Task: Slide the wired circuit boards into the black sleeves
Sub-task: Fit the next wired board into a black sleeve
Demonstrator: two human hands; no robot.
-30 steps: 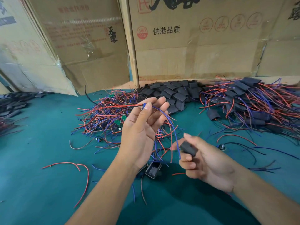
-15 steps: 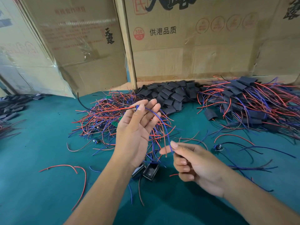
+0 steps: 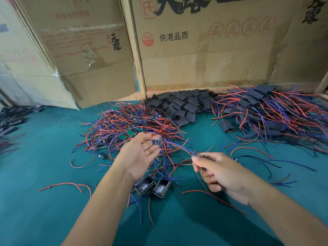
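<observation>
My left hand [image 3: 140, 155] is palm-up above the table and pinches a small wired circuit board [image 3: 156, 141] at its fingertips. A blue wire [image 3: 179, 147] runs from that board to my right hand [image 3: 220, 172], which pinches the wire's end between thumb and fingers. Something dark shows at the right fingertips; I cannot tell whether it is a sleeve. A tangle of unsleeved wired boards [image 3: 127, 123] lies behind my left hand. Empty black sleeves [image 3: 181, 105] are heaped at the back centre.
Sleeved boards with red and blue wires [image 3: 266, 112] are piled at the back right. Two small black box parts [image 3: 152, 187] lie under my left wrist. Loose wires [image 3: 65, 184] are scattered on the green table [image 3: 44, 210]. Cardboard boxes [image 3: 204, 59] wall the back; more black parts [image 3: 10, 119] lie far left.
My left hand has dropped lower with the board. My right hand took hold of the blue wire's end, now stretched between the hands. The black sleeve it held a second ago no longer shows clearly.
</observation>
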